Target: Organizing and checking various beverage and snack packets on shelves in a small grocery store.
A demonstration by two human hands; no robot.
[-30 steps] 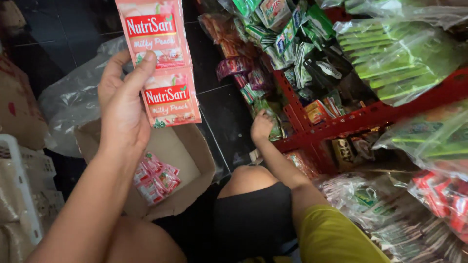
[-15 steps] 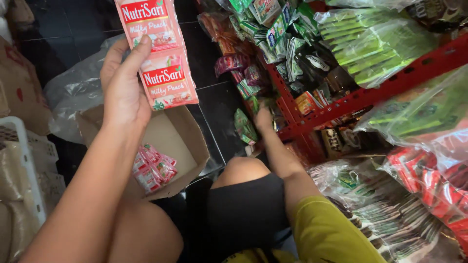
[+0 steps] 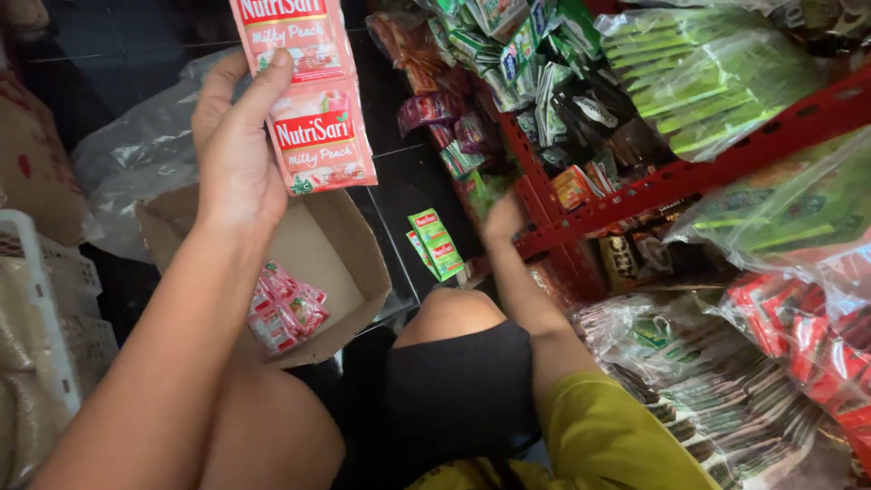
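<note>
Beside red shelving point(image 3: 635, 195), left hand point(image 3: 238, 163) pinches a red-pink sachet strip point(image 3: 308, 100); right hand point(image 3: 502, 218) blurred, grip unclear.

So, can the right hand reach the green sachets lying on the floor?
Probably yes: the right hand is empty beside the red shelf, close above the green sachets, with nothing between them.

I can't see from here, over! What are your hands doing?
Left hand holds up red sachet strip. Right hand reaches low into red rack, near green sachets. Open cardboard box below.
</note>
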